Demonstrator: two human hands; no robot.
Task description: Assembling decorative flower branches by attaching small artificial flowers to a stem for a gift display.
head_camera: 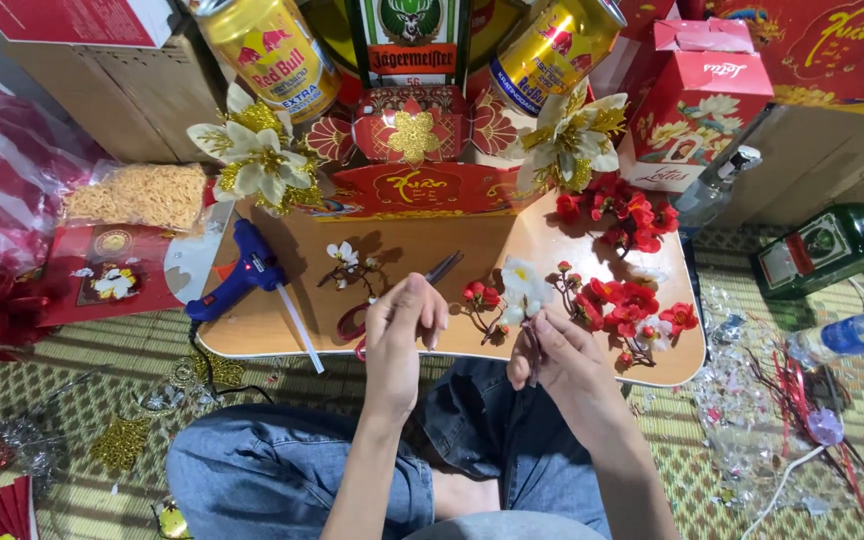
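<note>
— Wooden, that little lap table (282,335) across the knees, and both hands are busy just above its near edge. See the right hand (552,355)?

— Yes. Its fingers are pinched around the dark stem of an artificial flower sprig (524,288); the white blossom stands up just past the fingertips, with a small red bloom (480,295) to the left of it.

— And the left hand (402,325)?

— Raised, fingers curled together, thumb against them. It may be holding something thin, but I cannot tell what, if anything. It sits close beside the right hand, not touching it.

— Under the left hand there is a pair of scissors (392,300) with red handles, blades pointing away from the person.

— Further left of that hand lies a blue glue gun (237,275), with a white glue stick poking out of its back end towards the person. Just beyond the left hand, a small twig with a white flower (347,262) lies flat on the wood.

— To the right of the right hand, a heap of red artificial flowers (637,300) covers that end of the table. More red blooms lie beyond it.

— Past both hands, at the far edge, stands a red and gold gift display (412,150) with two big white and gold flowers, cans and a green bottle.

— Blue jeans (272,470) below the wrists, on a woven mat (82,370).
</note>
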